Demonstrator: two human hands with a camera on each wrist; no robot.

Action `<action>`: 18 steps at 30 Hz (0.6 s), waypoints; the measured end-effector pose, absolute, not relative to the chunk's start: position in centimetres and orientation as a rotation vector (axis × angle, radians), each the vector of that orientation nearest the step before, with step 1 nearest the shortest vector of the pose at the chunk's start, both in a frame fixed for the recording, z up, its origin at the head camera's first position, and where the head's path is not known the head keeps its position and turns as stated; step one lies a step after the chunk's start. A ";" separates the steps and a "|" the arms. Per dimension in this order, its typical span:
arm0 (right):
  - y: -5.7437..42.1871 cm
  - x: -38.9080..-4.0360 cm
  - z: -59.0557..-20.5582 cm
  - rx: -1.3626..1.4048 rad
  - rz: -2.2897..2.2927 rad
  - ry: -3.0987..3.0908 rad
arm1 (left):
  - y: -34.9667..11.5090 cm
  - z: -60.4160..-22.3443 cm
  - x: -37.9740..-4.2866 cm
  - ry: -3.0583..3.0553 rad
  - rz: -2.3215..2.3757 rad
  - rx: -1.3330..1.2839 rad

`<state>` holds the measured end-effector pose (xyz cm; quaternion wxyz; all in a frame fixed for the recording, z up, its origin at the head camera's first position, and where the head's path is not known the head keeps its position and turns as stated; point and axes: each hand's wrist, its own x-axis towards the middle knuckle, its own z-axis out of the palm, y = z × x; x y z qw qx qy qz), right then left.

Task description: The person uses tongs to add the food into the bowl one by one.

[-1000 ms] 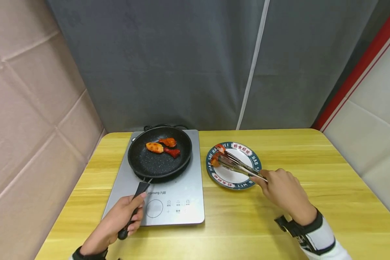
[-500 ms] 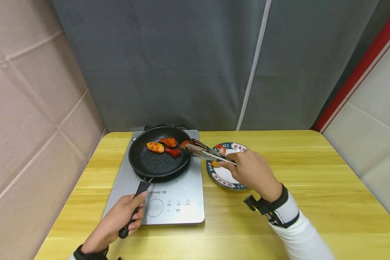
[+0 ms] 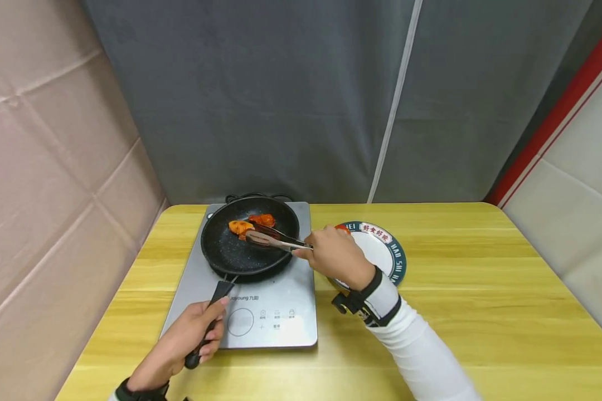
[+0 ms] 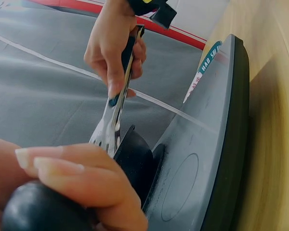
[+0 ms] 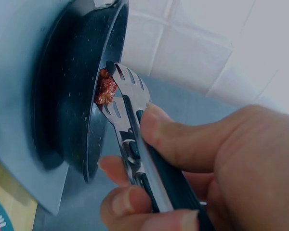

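Note:
My left hand (image 3: 194, 334) grips the black handle of a speckled frying pan (image 3: 231, 256) that sits on an induction cooker (image 3: 286, 289). My right hand (image 3: 333, 253) holds metal tongs (image 3: 273, 239) low over the pan, reaching in from the right. In the right wrist view, a reddish-brown piece of meat (image 5: 106, 89) shows at the tongs' slotted heads. A yellowish chicken wing (image 3: 239, 227) and an orange-red drumstick (image 3: 263, 220) lie in the pan. The tongs cover the red drumstick beside them.
Right of the cooker stands a white plate (image 3: 396, 259) with a green lettered rim. Something red (image 3: 342, 228) shows at its left edge; my right hand and wrist hide part of it. A grey curtain (image 3: 281, 100) hangs behind the wooden table (image 3: 481, 289).
My right hand has carried the tongs leftward from the plate, with a reddish piece at their tips, to above the pan. My left hand stays on the handle.

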<state>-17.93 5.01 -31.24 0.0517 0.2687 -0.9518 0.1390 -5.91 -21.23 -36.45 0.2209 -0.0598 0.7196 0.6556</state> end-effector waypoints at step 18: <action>-0.9 -19.4 -31.3 0.909 0.307 -2.895 | -21.3 -36.7 -6.0 1.977 1.831 -0.164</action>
